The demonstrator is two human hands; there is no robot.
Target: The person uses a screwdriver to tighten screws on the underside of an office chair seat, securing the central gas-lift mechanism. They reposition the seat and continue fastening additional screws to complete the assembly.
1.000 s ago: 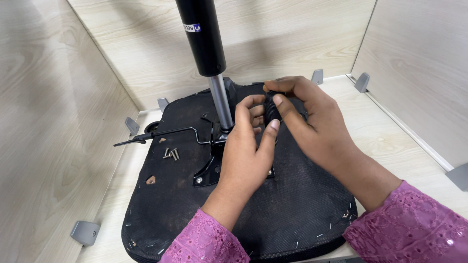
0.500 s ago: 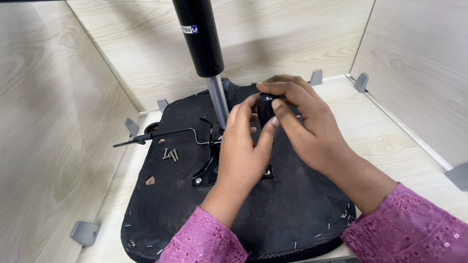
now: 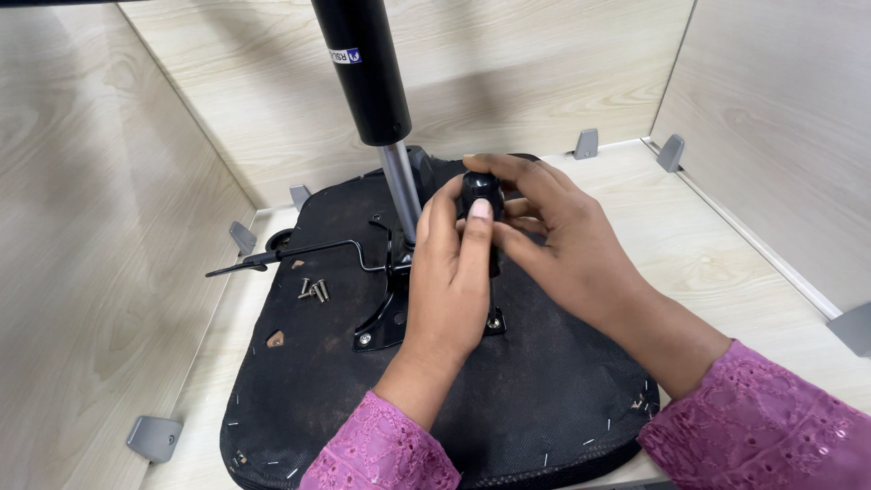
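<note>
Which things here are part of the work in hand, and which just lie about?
In hand: left hand, right hand, black knob, metal mechanism plate, gas cylinder, seat underside.
Lying about: loose screws, grey brackets.

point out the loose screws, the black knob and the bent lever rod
loose screws (image 3: 313, 289), head view, on the middle screw of the cluster
black knob (image 3: 481, 189), head view, on its rounded top
bent lever rod (image 3: 313, 248), head view, on its straight middle run

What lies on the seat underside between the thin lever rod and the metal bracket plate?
In the head view, a few loose screws lie on the black seat underside, below the lever rod and left of the bracket plate.
</note>
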